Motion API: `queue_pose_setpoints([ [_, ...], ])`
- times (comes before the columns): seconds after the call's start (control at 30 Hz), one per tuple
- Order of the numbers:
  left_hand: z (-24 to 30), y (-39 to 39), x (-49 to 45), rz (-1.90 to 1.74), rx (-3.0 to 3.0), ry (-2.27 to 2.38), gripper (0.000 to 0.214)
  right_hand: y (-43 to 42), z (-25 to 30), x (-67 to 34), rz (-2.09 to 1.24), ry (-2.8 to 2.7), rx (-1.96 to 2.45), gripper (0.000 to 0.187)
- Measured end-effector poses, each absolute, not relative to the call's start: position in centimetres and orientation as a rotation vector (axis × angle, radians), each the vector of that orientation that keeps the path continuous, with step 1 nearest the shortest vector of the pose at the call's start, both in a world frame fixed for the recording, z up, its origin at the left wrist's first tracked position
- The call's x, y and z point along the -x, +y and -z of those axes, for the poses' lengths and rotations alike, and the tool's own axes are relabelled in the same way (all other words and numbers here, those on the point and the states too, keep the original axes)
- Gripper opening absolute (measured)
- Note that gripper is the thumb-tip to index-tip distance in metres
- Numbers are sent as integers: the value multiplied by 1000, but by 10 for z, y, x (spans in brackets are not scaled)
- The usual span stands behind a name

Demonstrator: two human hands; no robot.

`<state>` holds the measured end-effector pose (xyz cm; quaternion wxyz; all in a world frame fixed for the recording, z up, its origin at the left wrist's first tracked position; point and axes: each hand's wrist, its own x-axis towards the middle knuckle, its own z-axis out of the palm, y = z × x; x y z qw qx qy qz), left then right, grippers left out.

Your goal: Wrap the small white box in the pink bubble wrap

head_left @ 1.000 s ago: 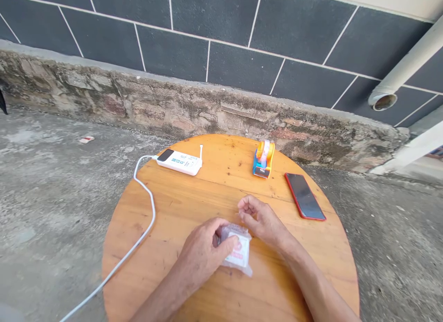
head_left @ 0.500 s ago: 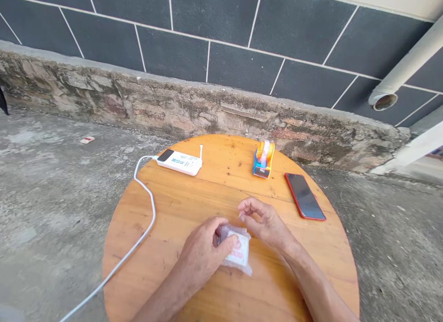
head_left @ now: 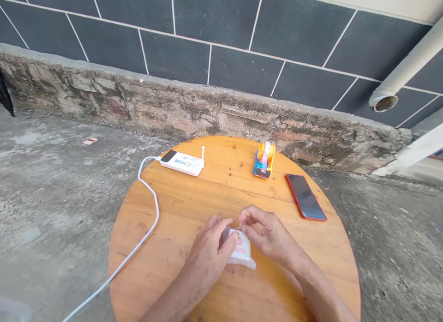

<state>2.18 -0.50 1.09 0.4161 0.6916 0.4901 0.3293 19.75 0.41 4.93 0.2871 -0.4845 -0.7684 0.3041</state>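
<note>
The left grip [head_left: 207, 253] holds a small packet [head_left: 243, 253] on the bench [head_left: 180, 206]; the right grip [head_left: 272, 234] pinches its top. From there the tape dispenser [head_left: 264, 160] is at 12 o'clock, the phone [head_left: 305, 196] at 2, the power strip [head_left: 182, 163] at 11.

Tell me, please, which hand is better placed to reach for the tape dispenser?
Probably the right hand: the tape dispenser stands on its side of the table, and only its fingertips pinch the packet, which the left hand grips.
</note>
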Motion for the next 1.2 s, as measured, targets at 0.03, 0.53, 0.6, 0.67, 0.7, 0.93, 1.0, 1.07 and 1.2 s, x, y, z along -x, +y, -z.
queue_pose_setpoints([
  [0.03,-11,-6,-22,-836,-1744,1216,27,2,-51,-196,-783,-2081,1307,11],
  [0.53,-16,-6,-14,-820,-1599,1086,30,-26,-12,-168,-78,-1944,1349,17],
  [0.6,-16,-7,-13,-810,-1602,1070,38,-26,-12,-170,-79,-1940,1326,19],
  [0.67,-17,-7,-13,-813,-1614,1049,36,-25,-11,-172,-88,-1939,1306,20],
  [0.7,-17,-6,-14,-814,-1615,1038,34,-25,-11,-174,-90,-1940,1294,20],
  [0.93,-16,-6,-13,-804,-1613,1026,29,-26,-7,-178,-137,-1929,1244,18],
  [1.0,-17,-5,-13,-796,-1611,1021,27,-24,-9,-180,-146,-1955,1231,18],
  [1.07,-18,-5,-12,-787,-1616,1023,27,-22,-13,-184,-155,-2021,1202,18],
  [1.2,-19,-4,-12,-795,-1611,1023,30,-16,-23,-192,-153,-2184,1146,20],
])
